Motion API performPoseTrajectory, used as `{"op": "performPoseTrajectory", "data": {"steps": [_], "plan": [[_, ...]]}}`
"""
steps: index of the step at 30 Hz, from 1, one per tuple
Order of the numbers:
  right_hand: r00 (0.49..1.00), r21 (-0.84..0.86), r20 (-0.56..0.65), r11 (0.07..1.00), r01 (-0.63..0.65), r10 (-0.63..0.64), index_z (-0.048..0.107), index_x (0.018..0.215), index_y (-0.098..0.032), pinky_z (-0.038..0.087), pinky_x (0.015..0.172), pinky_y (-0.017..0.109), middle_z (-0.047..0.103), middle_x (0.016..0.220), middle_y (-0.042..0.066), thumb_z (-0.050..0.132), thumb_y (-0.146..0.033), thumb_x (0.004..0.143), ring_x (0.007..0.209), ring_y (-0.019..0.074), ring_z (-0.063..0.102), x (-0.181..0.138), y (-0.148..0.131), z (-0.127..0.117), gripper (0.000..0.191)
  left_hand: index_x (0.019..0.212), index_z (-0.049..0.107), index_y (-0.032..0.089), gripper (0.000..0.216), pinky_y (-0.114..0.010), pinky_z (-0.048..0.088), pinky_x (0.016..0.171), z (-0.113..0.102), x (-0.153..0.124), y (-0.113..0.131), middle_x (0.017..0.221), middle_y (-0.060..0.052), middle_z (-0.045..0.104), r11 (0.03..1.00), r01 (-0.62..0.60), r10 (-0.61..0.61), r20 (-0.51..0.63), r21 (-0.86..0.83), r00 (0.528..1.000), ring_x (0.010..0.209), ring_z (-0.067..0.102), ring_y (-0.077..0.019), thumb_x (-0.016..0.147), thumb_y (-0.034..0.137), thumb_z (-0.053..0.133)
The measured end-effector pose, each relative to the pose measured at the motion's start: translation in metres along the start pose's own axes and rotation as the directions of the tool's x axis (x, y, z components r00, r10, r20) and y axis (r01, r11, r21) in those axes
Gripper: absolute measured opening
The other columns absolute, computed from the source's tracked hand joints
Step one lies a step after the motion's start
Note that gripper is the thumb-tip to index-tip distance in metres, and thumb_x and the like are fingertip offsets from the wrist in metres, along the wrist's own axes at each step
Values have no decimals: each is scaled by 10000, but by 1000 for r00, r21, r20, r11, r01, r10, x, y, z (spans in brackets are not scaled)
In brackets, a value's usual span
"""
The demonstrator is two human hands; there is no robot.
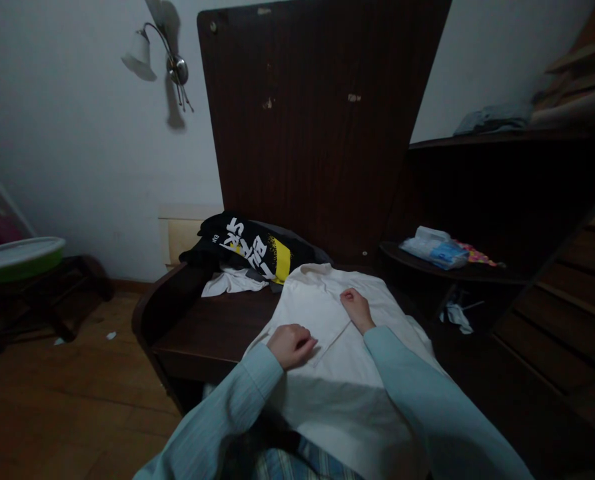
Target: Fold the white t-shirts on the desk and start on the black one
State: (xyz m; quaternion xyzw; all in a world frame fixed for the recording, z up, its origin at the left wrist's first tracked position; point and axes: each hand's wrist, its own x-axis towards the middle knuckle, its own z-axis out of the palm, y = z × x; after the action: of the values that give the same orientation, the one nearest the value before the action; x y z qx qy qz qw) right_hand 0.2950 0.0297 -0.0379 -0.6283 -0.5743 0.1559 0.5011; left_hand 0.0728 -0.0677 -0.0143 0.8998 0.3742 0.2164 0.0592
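Observation:
A white shirt (pixel 327 297) lies spread over the dark wooden bench top and hangs down over its front edge. Its collar-like end points to the back, and a straight fold edge runs slantwise between my two hands. My left hand (pixel 292 345) is closed on the cloth at the near left, its fingers curled and the thumb at the fold. Farther back and to the right, my right hand (pixel 356 309) is closed too, its fingertips pinched at the shirt's surface. Exactly how much cloth each hand grips is partly hidden by the fingers.
Behind the shirt is a heap with a black printed garment (pixel 257 250) and a small white cloth (pixel 234 281). A dark panel (pixel 322 133) rises at the back. Right, a shelf (pixel 497 272) carries a blue-white packet (pixel 434 248). A green basin (pixel 22 259) stands far left.

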Motion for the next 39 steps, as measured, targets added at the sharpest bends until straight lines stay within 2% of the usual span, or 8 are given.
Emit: {"op": "performPoseTrajectory", "data": {"steps": [9,12,15,18,24,33,36,39], "plan": [[984,-137,157,985,103,-81,510,591,-217,371,544,236,542,534,-30,456,-255,620,546,137,519,-4,-3,0,73,627,533,166,382,-227,326,571,1,1,-2,606,-11,530,998,58,-58,7,-22,998,595,478,-113,864,376,319],[982,-166,166,980,114,-86,517,613,-219,355,525,229,514,516,-42,470,-255,621,525,130,498,-5,-4,0,60,740,542,173,364,-229,350,600,0,1,-1,665,-10,543,998,-46,48,63,-35,997,651,499,-131,776,521,444],[980,-166,172,978,127,-98,514,627,-221,354,531,227,500,518,-49,495,-254,608,525,126,489,-5,-4,0,43,829,524,171,523,-252,378,650,0,2,1,764,-35,552,986,-166,164,104,14,981,733,508,-167,616,649,546],[976,-139,188,981,135,-108,512,640,-221,353,530,226,495,526,-51,495,-245,604,523,125,486,-5,-3,-1,46,825,510,174,472,-269,392,677,2,2,2,788,-45,544,975,-208,198,130,71,971,751,501,-177,631,602,561],[979,-99,169,986,135,-117,513,631,-227,353,519,224,507,522,-49,472,-230,598,511,123,485,-5,-2,0,53,771,535,186,111,-241,396,671,4,1,0,692,-14,529,990,-144,143,108,-1,984,715,498,-146,716,278,503],[982,23,145,993,117,-119,521,642,-222,356,505,231,470,489,-54,430,-239,559,495,130,465,-6,-8,-2,125,684,566,133,180,-203,331,499,7,2,-10,585,5,527,931,115,-118,14,-347,993,524,433,-92,744,269,466],[984,-29,148,994,108,-103,509,607,-222,349,494,231,457,472,-56,428,-217,550,487,132,467,-6,-7,-2,99,693,546,137,192,-204,362,531,3,4,-8,600,4,531,902,138,-165,-33,-409,986,560,454,-97,780,259,426],[987,-70,117,990,118,-110,512,616,-220,373,530,240,495,503,-45,431,-207,566,521,141,499,-5,-5,-1,96,798,549,150,190,-234,421,630,-1,2,-7,724,-29,582,915,143,-193,-98,-377,976,671,512,-123,808,270,403]]}}
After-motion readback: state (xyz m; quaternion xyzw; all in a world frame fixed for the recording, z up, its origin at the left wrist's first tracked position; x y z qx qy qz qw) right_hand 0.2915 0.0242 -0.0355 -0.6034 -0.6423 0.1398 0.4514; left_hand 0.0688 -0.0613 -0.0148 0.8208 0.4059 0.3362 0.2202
